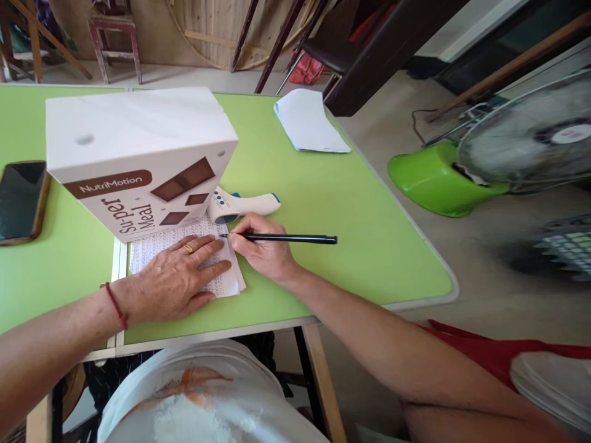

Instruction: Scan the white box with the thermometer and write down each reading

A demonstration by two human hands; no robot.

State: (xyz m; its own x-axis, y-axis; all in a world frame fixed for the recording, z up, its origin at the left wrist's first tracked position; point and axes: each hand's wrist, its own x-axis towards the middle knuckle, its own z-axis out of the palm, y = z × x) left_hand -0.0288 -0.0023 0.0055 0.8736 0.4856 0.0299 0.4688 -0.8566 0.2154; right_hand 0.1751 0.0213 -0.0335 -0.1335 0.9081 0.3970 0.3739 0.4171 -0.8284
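Observation:
My left hand [180,277], with a gold ring and a red string at the wrist, lies flat with fingers spread on a sheet of paper [232,284] covered in handwriting. My right hand [265,252] pinches a black pen [300,238], its tip at the paper's right edge close to my left fingertips. A white NutriMotion box [143,132] stands just beyond, hiding the paper's far part. Beside the box, a white and blue handheld thermometer [253,203] lies past my right hand.
The green table [360,234] has a pale metal edge. A smartphone [23,200] lies at its left, and folded white paper [311,120] sits near the far right corner. On the floor to the right are a fan [530,135] and a green plastic stool [429,178].

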